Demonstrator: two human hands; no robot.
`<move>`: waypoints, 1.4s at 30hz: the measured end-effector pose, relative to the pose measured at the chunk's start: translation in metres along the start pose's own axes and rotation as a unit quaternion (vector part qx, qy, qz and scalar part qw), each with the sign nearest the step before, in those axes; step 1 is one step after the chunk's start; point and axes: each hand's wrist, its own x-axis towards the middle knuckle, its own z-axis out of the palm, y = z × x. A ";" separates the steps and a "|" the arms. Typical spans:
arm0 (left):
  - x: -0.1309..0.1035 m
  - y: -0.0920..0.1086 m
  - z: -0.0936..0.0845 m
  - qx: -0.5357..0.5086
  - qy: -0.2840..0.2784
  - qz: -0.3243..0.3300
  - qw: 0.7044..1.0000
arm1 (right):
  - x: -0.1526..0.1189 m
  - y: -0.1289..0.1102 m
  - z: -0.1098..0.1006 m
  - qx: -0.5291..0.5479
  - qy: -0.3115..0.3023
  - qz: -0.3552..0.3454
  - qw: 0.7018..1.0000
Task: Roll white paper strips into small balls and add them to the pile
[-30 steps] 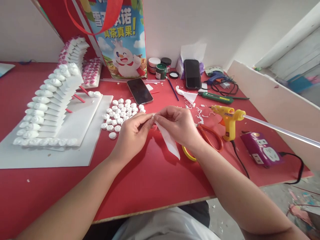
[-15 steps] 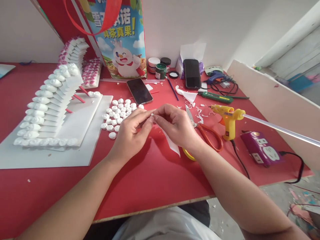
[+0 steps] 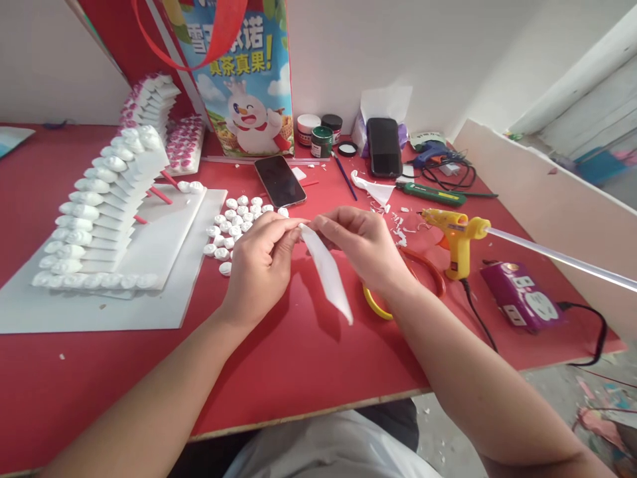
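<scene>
My left hand (image 3: 266, 262) pinches the upper end of a narrow white paper-like strip (image 3: 328, 275) between thumb and forefinger. The strip hangs slantwise down over the red table, its lower tip free. Close beside that end, my right hand (image 3: 355, 242) has its fingers curled in against the strip, part of them hidden behind it. Just left of my hands lies a cluster of small white rolled rosettes (image 3: 225, 252). Scissors with red and yellow handles (image 3: 377, 304) lie partly covered by my right hand.
A white stepped model (image 3: 107, 229) edged with rosettes stands on white boards at left. A yellow glue gun (image 3: 458, 242) and purple power box (image 3: 522, 295) are at right. Behind are a phone (image 3: 280, 180), paint jars (image 3: 321, 141), a brush (image 3: 345, 176) and a printed bag (image 3: 249, 99).
The strip has swung out from under my right hand and now hangs in plain view from my left fingertips. My right hand has shifted slightly right, its fingers a little apart from the left's.
</scene>
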 end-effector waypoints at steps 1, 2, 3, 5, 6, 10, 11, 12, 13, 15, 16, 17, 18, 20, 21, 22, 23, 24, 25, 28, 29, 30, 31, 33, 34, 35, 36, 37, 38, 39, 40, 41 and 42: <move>0.001 0.001 -0.001 -0.011 -0.003 -0.015 1.000 | 0.000 -0.001 -0.001 0.028 -0.007 0.025 0.999; 0.002 0.002 -0.001 -0.026 -0.008 -0.035 0.999 | 0.000 -0.003 -0.001 0.044 -0.017 0.045 0.998; 0.002 0.003 -0.002 -0.045 -0.013 -0.058 0.997 | 0.001 -0.003 -0.001 0.046 -0.025 0.057 0.997; 0.003 0.004 -0.003 -0.081 -0.022 -0.095 0.992 | 0.000 -0.002 0.000 0.014 -0.031 0.052 0.998; 0.002 0.004 -0.003 -0.094 -0.023 -0.104 0.990 | 0.000 -0.001 0.001 -0.007 -0.027 0.035 0.999; 0.001 0.002 -0.003 -0.107 -0.016 -0.110 0.988 | -0.002 0.006 0.005 -0.107 0.016 -0.048 0.993; 0.000 0.003 -0.002 -0.100 -0.014 -0.105 0.989 | -0.003 0.007 0.006 -0.144 0.030 -0.068 0.987; 0.000 0.003 -0.002 -0.088 -0.014 -0.097 0.991 | -0.004 0.008 0.007 -0.186 0.043 -0.094 0.977; 0.000 0.003 -0.001 -0.071 -0.010 -0.083 0.994 | -0.005 0.009 0.008 -0.233 0.054 -0.125 0.963; -0.001 0.004 0.000 -0.031 -0.002 -0.048 0.998 | -0.008 0.008 0.010 -0.317 0.060 -0.189 0.927; -0.001 0.005 0.000 -0.015 0.000 -0.033 0.999 | -0.009 0.008 0.010 -0.343 0.059 -0.210 0.914; 0.000 0.005 0.000 -0.005 0.000 -0.023 1.000 | -0.010 0.006 0.010 -0.350 0.056 -0.216 0.910; 0.000 0.004 -0.001 0.000 -0.001 -0.017 1.000 | -0.010 0.005 0.010 -0.332 0.051 -0.202 0.920; 0.001 0.002 -0.002 -0.004 -0.007 -0.017 1.000 | -0.008 0.002 0.007 -0.221 0.027 -0.115 0.968; 0.001 0.001 -0.003 -0.009 -0.007 -0.019 1.000 | -0.006 0.000 0.004 -0.137 0.003 -0.051 0.989; 0.002 0.000 -0.004 -0.013 -0.006 -0.021 1.000 | -0.004 -0.002 0.002 -0.046 -0.028 0.018 0.998; 0.002 -0.001 -0.005 -0.016 -0.004 -0.021 1.000 | -0.002 -0.003 -0.001 0.040 -0.061 0.079 0.994; 0.003 -0.002 -0.006 -0.017 -0.004 -0.018 1.000 | 0.000 -0.004 -0.003 0.112 -0.089 0.129 0.981; 0.003 -0.002 -0.006 -0.016 -0.006 -0.013 1.000 | 0.001 -0.004 -0.005 0.165 -0.111 0.163 0.966; 0.003 -0.002 -0.007 -0.008 -0.013 0.001 1.000 | 0.004 -0.004 -0.009 0.226 -0.123 0.202 0.945; 0.003 -0.001 -0.007 -0.008 -0.015 0.003 1.000 | 0.004 -0.003 -0.009 0.225 -0.119 0.203 0.945; 0.003 -0.001 -0.006 -0.009 -0.015 0.004 1.000 | 0.004 -0.003 -0.009 0.222 -0.116 0.202 0.947; 0.003 -0.001 -0.006 -0.012 -0.015 0.005 1.000 | 0.004 -0.002 -0.009 0.218 -0.114 0.200 0.948; 0.003 0.000 -0.006 -0.018 -0.017 0.003 1.000 | 0.004 -0.002 -0.009 0.214 -0.115 0.199 0.949; 0.003 0.000 -0.006 -0.022 -0.020 0.000 1.000 | 0.005 -0.001 -0.010 0.212 -0.116 0.201 0.949; 0.003 0.001 -0.006 -0.024 -0.023 -0.005 0.999 | 0.005 -0.001 -0.010 0.209 -0.114 0.202 0.950; 0.003 0.001 -0.006 -0.027 -0.026 -0.010 0.999 | 0.005 -0.001 -0.010 0.204 -0.110 0.201 0.952; 0.003 0.001 -0.007 -0.029 -0.029 -0.015 0.999 | 0.005 -0.001 -0.010 0.196 -0.105 0.199 0.955; 0.002 0.002 -0.007 -0.030 -0.030 -0.020 0.999 | 0.006 -0.001 -0.010 0.187 -0.097 0.194 0.958; 0.002 0.003 -0.007 -0.031 -0.030 -0.024 0.999 | 0.005 -0.001 -0.009 0.179 -0.090 0.187 0.962; 0.002 0.003 -0.007 -0.031 -0.028 -0.029 0.999 | 0.005 -0.001 -0.008 0.168 -0.080 0.178 0.966; 0.001 0.004 -0.006 -0.032 -0.024 -0.033 0.999 | 0.004 0.000 -0.006 0.154 -0.068 0.166 0.972; 0.001 0.004 -0.005 -0.034 -0.023 -0.038 0.998 | 0.003 0.000 -0.004 0.130 -0.052 0.147 0.979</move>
